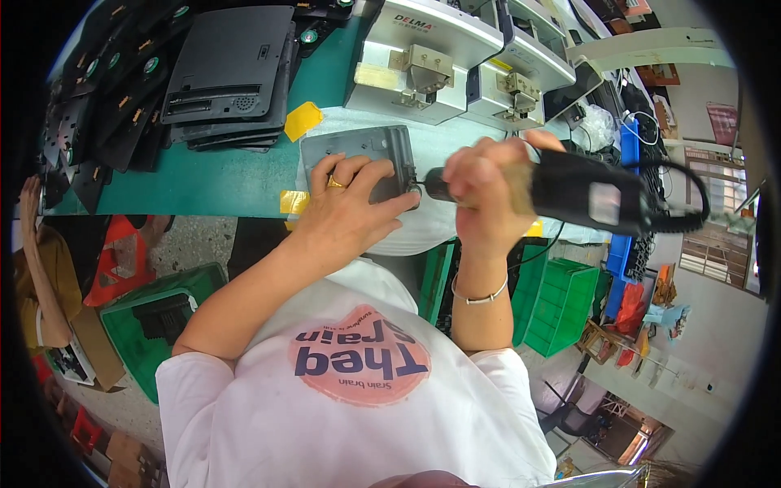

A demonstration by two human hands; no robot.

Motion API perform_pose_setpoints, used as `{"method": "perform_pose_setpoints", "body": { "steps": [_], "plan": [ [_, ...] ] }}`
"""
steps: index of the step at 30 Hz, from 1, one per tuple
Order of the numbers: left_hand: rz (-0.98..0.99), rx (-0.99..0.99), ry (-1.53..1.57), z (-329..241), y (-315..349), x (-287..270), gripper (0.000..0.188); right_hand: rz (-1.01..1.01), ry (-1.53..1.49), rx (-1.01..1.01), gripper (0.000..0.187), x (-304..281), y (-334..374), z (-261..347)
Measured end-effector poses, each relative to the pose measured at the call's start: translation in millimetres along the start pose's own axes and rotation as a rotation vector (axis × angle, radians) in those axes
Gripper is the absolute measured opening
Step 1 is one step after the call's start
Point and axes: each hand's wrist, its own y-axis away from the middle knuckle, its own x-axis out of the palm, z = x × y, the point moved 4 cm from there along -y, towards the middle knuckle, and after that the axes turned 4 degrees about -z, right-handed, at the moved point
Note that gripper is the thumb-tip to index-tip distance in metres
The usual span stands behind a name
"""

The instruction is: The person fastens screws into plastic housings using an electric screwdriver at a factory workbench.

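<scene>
Right hand (490, 185) grips a black electric screwdriver (568, 192). Left hand (346, 203) lies spread on a gray plastic housing (370, 143).

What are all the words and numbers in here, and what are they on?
I'm not copying the wording, but here's where it is:
White shirt: large dark letters and smaller ones on a pink print.
White machine: dark letters, tiny unreadable line below.
Black tool: pale patch, too blurred to show any writing.
</scene>
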Motion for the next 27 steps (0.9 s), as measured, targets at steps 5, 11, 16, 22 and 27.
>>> {"method": "perform_pose_setpoints", "body": {
  "steps": [5,11,16,22,27],
  "plan": [
    [0.022,-0.116,-0.112,1.6,-4.8,-27.4,0.069,-0.24,-0.224,-0.041,0.052,-27.0,2.8,21.6],
    [0.15,-0.195,-0.181,9.6,-0.7,-20.9,0.089,-0.316,-0.223,0.036,0.042,-58.2,19.5,19.5],
    [0.193,-0.203,-0.115,-4.3,1.4,-39.6,0.091,-0.354,-0.261,0.002,0.038,-65.2,22.2,20.5],
    [0.064,-0.287,0.126,-15.8,-1.7,-117.6,0.099,-0.414,-0.32,-0.057,0.036,-80.5,13.9,22.8],
    [-0.198,-0.594,0.435,33.8,-29.3,-187.7,0.091,-0.434,-0.316,-0.035,0.036,-67.8,4.3,15.5]
  ]
}}
